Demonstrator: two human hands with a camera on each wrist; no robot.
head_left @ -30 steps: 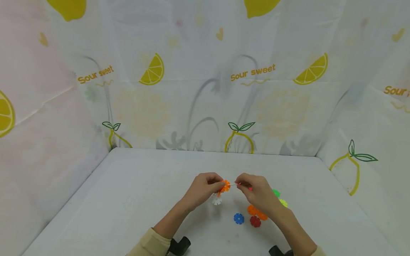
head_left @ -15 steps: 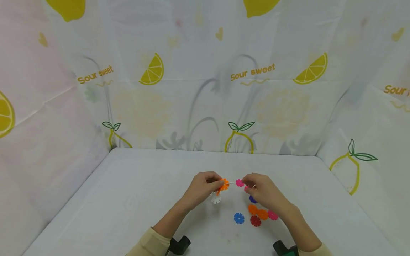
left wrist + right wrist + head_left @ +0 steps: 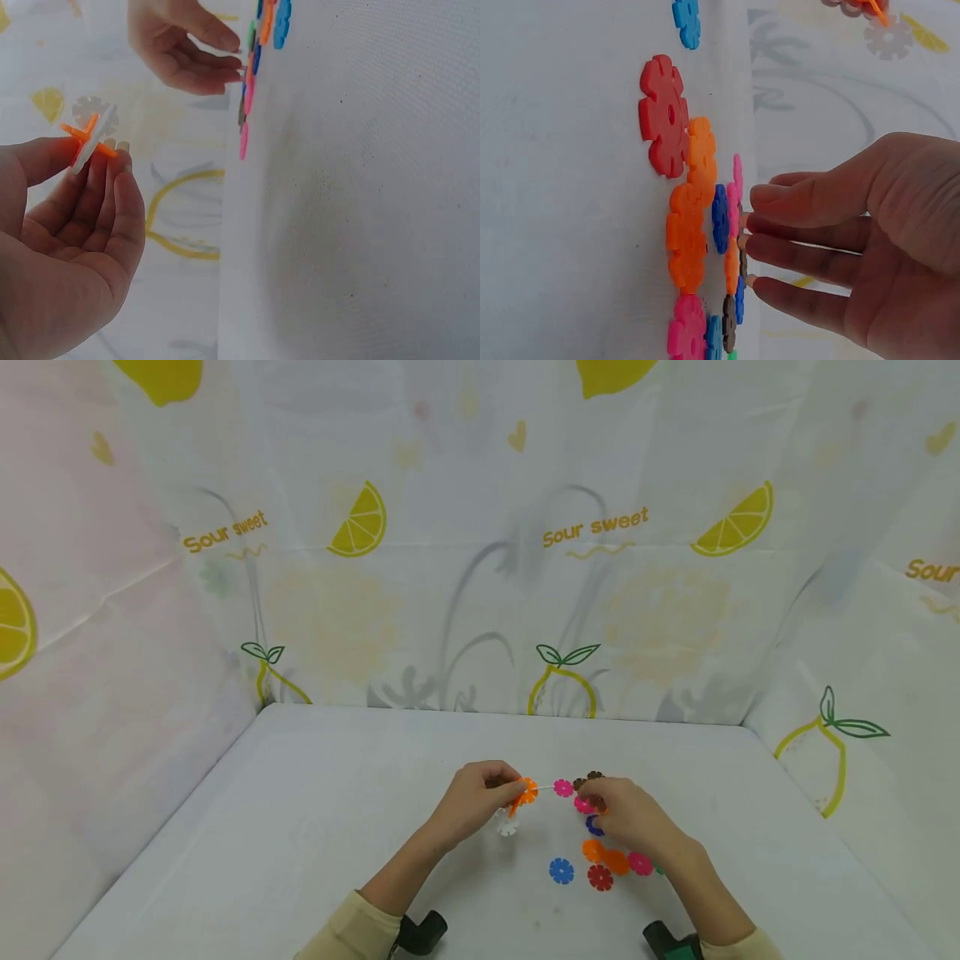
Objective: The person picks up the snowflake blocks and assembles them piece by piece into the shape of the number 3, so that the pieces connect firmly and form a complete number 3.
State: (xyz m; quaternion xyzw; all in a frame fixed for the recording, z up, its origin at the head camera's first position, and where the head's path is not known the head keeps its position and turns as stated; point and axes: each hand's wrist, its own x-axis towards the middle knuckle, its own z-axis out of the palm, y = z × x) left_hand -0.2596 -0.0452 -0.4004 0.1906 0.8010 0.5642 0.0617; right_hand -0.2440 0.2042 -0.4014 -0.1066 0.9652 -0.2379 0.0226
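My left hand (image 3: 478,800) is raised over the table, pinching a small cluster of joined notched plastic discs between thumb and fingertips. In that cluster an orange disc (image 3: 528,791) interlocks with white discs; one white disc (image 3: 507,823) hangs at the lower side, another sticks out edge-on to the right. My right hand (image 3: 632,812) reaches down to a group of loose discs, thumb and fingers apart. In the right wrist view its fingertips (image 3: 752,281) are right at the discs, near a pink disc (image 3: 733,210) and a dark blue disc (image 3: 720,219). No disc shows within its grasp.
Nearer me lie a light blue disc (image 3: 561,871), a red disc (image 3: 600,877), orange discs (image 3: 617,862) and a pink disc (image 3: 640,863) on the white table (image 3: 337,827). A lemon-printed cloth (image 3: 450,610) encloses the back and sides.
My right hand has let go of the edge-on white disc in the cluster and moved right and down to the loose discs, uncovering pink and brown ones. The left hand stays nearly still.
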